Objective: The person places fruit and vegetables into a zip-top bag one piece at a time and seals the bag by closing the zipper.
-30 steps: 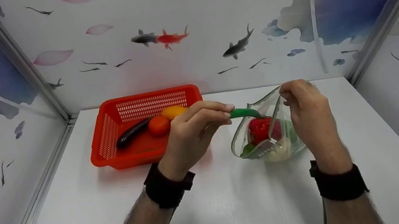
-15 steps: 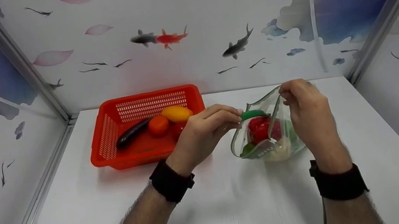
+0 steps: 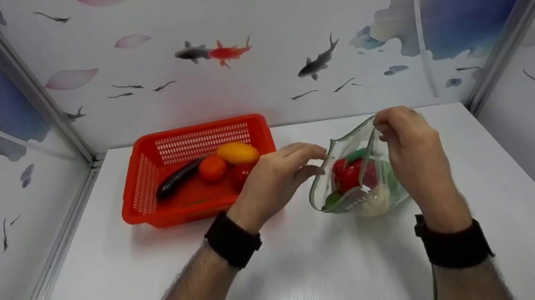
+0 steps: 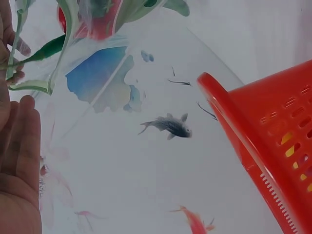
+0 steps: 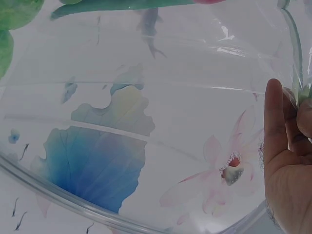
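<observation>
A clear bag with green edging (image 3: pixel 345 206) stands on the table at the right, mouth up. My right hand (image 3: pixel 416 163) pinches its upper rim between thumb and fingers, also visible in the right wrist view. Inside lie a red bell pepper (image 3: pixel 345 176), a small green item (image 3: pixel 331 200) and a whitish one (image 3: pixel 378 203). A long green pepper (image 3: pixel 356 154) rests across the top of the red one. My left hand (image 3: pixel 273 181) is at the bag's left rim, thumb and fingers apart, with nothing between them in the head view.
Left of the bag stands a red plastic basket (image 3: pixel 148 216). It holds an eggplant (image 3: pixel 177 180), an orange-red round item (image 3: pixel 213 169), a yellow oval one (image 3: pixel 238 152) and a red one (image 3: pixel 241 176) partly behind my left hand. Printed walls enclose the white table (image 3: pixel 290 287).
My left hand has moved right to the bag, then let go of the long green pepper, which now lies inside. The right hand keeps its hold on the rim.
</observation>
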The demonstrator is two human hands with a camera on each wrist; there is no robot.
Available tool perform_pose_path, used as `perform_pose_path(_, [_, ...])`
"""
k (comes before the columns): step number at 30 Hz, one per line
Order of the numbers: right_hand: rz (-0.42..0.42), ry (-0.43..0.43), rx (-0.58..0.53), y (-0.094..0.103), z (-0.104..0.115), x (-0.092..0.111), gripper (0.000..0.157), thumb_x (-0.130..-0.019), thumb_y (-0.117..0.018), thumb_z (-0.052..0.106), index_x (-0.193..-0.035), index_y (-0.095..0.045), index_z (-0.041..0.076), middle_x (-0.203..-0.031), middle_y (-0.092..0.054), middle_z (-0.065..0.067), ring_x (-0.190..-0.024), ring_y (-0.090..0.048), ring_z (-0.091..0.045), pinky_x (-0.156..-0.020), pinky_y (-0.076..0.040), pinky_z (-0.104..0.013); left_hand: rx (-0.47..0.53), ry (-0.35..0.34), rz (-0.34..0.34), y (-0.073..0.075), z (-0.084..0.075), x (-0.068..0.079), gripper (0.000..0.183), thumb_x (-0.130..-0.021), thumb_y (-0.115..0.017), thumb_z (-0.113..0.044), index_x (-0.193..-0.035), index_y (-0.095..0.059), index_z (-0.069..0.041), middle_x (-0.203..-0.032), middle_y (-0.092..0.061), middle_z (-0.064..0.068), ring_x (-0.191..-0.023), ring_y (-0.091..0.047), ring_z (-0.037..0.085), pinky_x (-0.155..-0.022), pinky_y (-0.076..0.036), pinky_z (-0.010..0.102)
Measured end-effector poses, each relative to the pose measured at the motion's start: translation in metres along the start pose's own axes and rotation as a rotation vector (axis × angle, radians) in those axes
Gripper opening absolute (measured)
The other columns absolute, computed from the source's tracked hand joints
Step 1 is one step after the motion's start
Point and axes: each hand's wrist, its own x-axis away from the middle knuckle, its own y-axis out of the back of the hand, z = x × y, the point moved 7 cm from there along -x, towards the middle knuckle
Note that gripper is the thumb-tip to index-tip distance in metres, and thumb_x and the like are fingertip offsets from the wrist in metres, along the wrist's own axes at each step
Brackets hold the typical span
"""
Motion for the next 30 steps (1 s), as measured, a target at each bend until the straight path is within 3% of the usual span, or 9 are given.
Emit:
perform_pose_path(3, [0.004, -0.001, -0.001, 0.000, 0.001, 0.000, 0.013, -0.114, -0.063, -0.011, -0.122, -0.071, -0.003, -0.115, -0.077, -0.024, -0.108, -0.080, -0.039, -0.095, -0.037, 0.011, -0.035, 0.023, 0.010, 0.002, 0.005, 0.001, 0.029, -0.105, -0.087, -0.015, -0.134, -0.082, -0.009, -0.128, -0.088, 0.006, -0.120, -0.085, 0.020, -0.109, -0.069, 0.029])
perform_pose_path(6, [0.009, -0.007, 0.006, 0.000, 0.001, 0.000, 0.014, -0.114, -0.063, -0.012, -0.122, -0.071, -0.003, -0.115, -0.077, -0.024, -0.108, -0.081, -0.039, -0.096, -0.039, 0.011, -0.115, 0.098, 0.032, 0.007, 0.015, 0.003, 0.023, -0.113, -0.081, -0.020, -0.134, -0.082, -0.013, -0.130, -0.087, 0.003, -0.119, -0.084, 0.018, -0.107, -0.070, 0.029])
perform_pose_path(9, [0.016, -0.013, 0.019, -0.001, 0.001, -0.001, 0.015, -0.115, -0.063, -0.011, -0.122, -0.071, -0.003, -0.116, -0.077, -0.023, -0.108, -0.082, -0.038, -0.098, -0.061, -0.009, -0.223, 0.222, 0.080, 0.011, 0.032, 0.009, 0.019, -0.120, -0.072, -0.025, -0.134, -0.083, -0.018, -0.130, -0.087, -0.001, -0.117, -0.084, 0.017, -0.103, -0.071, 0.033])
perform_pose_path(12, [0.018, -0.012, 0.030, -0.001, 0.001, -0.001, 0.013, -0.115, -0.063, -0.010, -0.123, -0.071, -0.003, -0.116, -0.077, -0.023, -0.107, -0.083, -0.037, -0.095, -0.069, -0.035, -0.338, 0.362, 0.176, 0.014, 0.051, 0.018, 0.021, -0.120, -0.068, -0.027, -0.132, -0.083, -0.019, -0.126, -0.087, 0.001, -0.113, -0.082, 0.022, -0.098, -0.072, 0.040])
perform_pose_path(13, [0.017, -0.010, 0.030, -0.001, 0.001, -0.001, 0.013, -0.115, -0.063, -0.010, -0.122, -0.071, -0.003, -0.115, -0.077, -0.023, -0.107, -0.083, -0.037, -0.095, -0.069, -0.034, -0.369, 0.405, 0.216, 0.014, 0.058, 0.021, 0.021, -0.120, -0.068, -0.027, -0.132, -0.083, -0.019, -0.125, -0.086, 0.002, -0.111, -0.081, 0.024, -0.098, -0.072, 0.042])
perform_pose_path(15, [0.016, -0.009, 0.024, -0.001, 0.001, -0.001, 0.013, -0.115, -0.062, -0.010, -0.122, -0.071, -0.003, -0.115, -0.077, -0.023, -0.107, -0.083, -0.037, -0.096, -0.066, -0.016, -0.417, 0.487, 0.303, 0.015, 0.070, 0.029, 0.023, -0.119, -0.069, -0.028, -0.134, -0.083, -0.018, -0.123, -0.085, 0.004, -0.108, -0.078, 0.028, -0.099, -0.071, 0.045])
perform_pose_path(19, [0.011, -0.003, 0.010, -0.001, 0.001, -0.001, 0.015, -0.114, -0.061, -0.013, -0.121, -0.071, -0.004, -0.114, -0.077, -0.024, -0.105, -0.083, -0.039, -0.094, -0.038, 0.012, -0.437, 0.641, 0.444, 0.017, 0.091, 0.048, 0.024, -0.118, -0.067, -0.028, -0.132, -0.080, -0.013, -0.112, -0.080, 0.009, -0.099, -0.072, 0.030, -0.100, -0.068, 0.048])
perform_pose_path(25, [0.014, -0.014, 0.002, -0.001, 0.001, 0.000, 0.016, -0.114, -0.061, -0.014, -0.122, -0.071, -0.004, -0.114, -0.076, -0.025, -0.105, -0.083, -0.040, -0.094, -0.036, 0.013, -0.387, 0.835, 0.570, 0.023, 0.115, 0.077, 0.025, -0.119, -0.060, -0.032, -0.118, -0.076, -0.013, -0.099, -0.071, 0.007, -0.096, -0.067, 0.028, -0.099, -0.058, 0.042])
perform_pose_path(30, [0.018, -0.019, -0.007, -0.002, 0.001, 0.001, 0.015, -0.115, -0.061, -0.013, -0.122, -0.071, -0.004, -0.114, -0.076, -0.025, -0.106, -0.082, -0.040, -0.094, -0.037, 0.012, -0.311, 1.019, 0.622, 0.029, 0.133, 0.104, 0.029, -0.118, -0.058, -0.035, -0.102, -0.072, -0.015, -0.086, -0.061, 0.004, -0.088, -0.064, 0.026, -0.088, -0.051, 0.039])
